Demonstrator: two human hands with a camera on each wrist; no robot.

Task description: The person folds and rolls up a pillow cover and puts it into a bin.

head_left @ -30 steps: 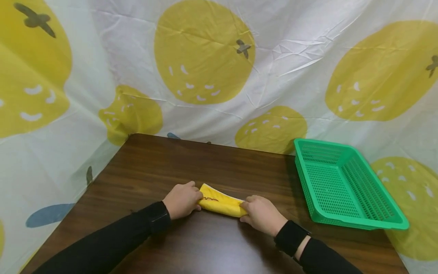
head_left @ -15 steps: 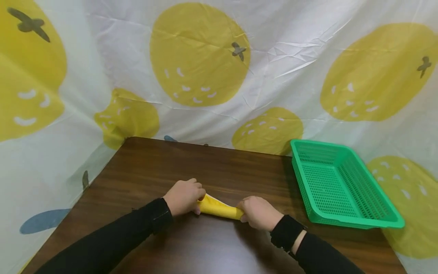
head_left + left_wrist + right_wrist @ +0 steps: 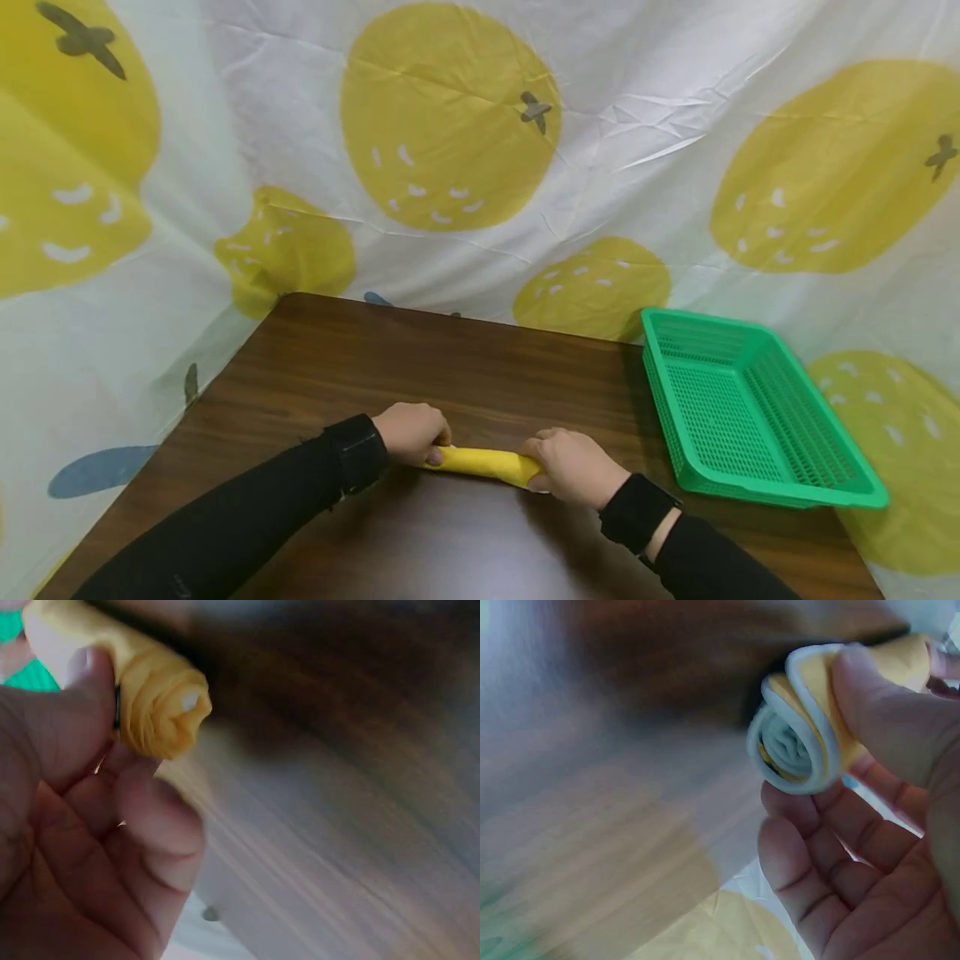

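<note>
A yellow cloth (image 3: 483,463) with white edging is rolled into a tight tube and lies crosswise between the two hands over the table. At its left end, my left hand (image 3: 411,434) pinches the roll between thumb and fingers. My right hand (image 3: 576,468) grips the opposite end. In the left wrist view, the spiral end of the yellow cloth (image 3: 166,709) shows beside the thumb. The right wrist view shows the other end of the cloth (image 3: 832,697), with pale layers coiled inside. The hands cover parts of both ends in the head view.
A green plastic basket (image 3: 787,493) with slatted sides stands at the right of the brown wooden table (image 3: 420,358). Behind and left of the table hangs a white curtain (image 3: 637,158) printed with yellow fruit.
The cloth has gone from a partly rolled piece with a loose far flap and a printed mark to a narrow roll. Both hands keep hold of its ends.
</note>
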